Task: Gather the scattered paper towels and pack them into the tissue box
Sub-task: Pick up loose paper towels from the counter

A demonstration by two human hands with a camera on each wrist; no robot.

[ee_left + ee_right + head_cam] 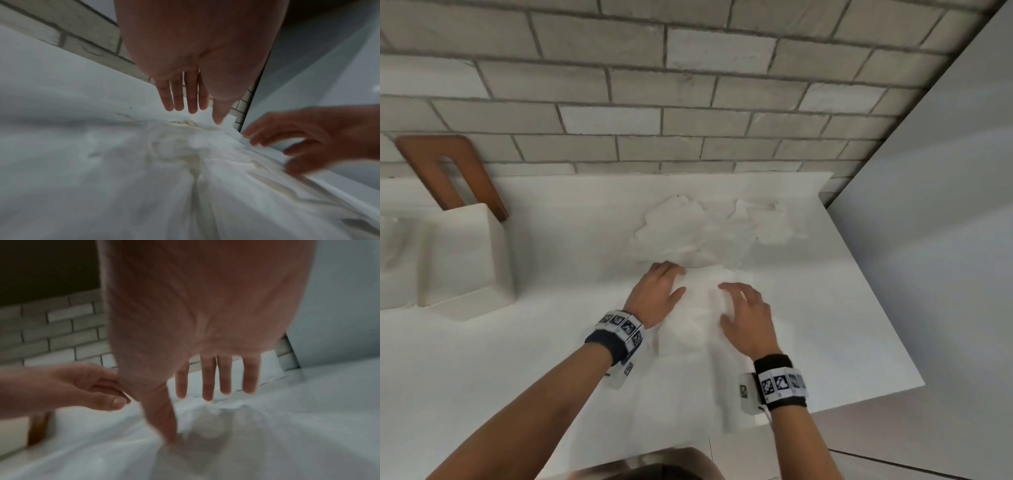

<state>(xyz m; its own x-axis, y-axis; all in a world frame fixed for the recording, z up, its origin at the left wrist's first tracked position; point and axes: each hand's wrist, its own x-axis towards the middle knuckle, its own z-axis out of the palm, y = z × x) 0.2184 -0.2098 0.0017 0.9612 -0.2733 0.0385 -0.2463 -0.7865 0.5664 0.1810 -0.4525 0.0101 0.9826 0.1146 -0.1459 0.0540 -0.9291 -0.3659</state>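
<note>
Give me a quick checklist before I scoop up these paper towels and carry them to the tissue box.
1. Left hand free, fingers straight on the paper towels: ok.
2. Right hand free, fingers spread over the same towels: ok.
3. All towels gathered: not ok, a loose pile lies farther back near the brick wall.
4. Tissue box within reach, on the left: ok.
5. Room inside the box: cannot tell.

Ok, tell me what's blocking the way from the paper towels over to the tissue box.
Nothing visible. Bare counter lies between the paper towels and the tissue box at the left. Both the left hand and right hand are already at the towels.
</note>
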